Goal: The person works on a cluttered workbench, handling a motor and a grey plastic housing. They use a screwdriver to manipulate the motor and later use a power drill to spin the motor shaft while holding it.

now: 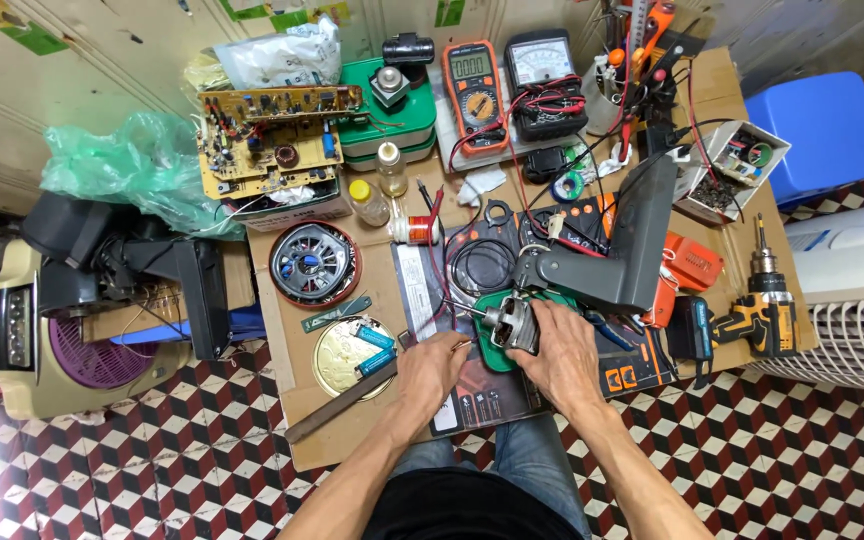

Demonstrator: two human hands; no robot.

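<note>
My right hand (559, 352) grips a small metal motor (509, 327) that rests over a green plastic part (497, 355) on a dark work mat (472, 395). My left hand (430, 366) pinches a thin probe or tool (457, 347) whose tip points at the motor's left side. A grey L-shaped tool housing (617, 255) lies just beyond the motor, touching it at the front. Red and black wires (442, 260) run across the mat toward my hands.
A cordless drill (752, 315) lies at the right edge. Two meters (512, 85), a circuit board (272, 140), a round fan motor (314, 263) and a tin lid with blue cells (352, 355) crowd the low table. A fan base (62, 340) stands left.
</note>
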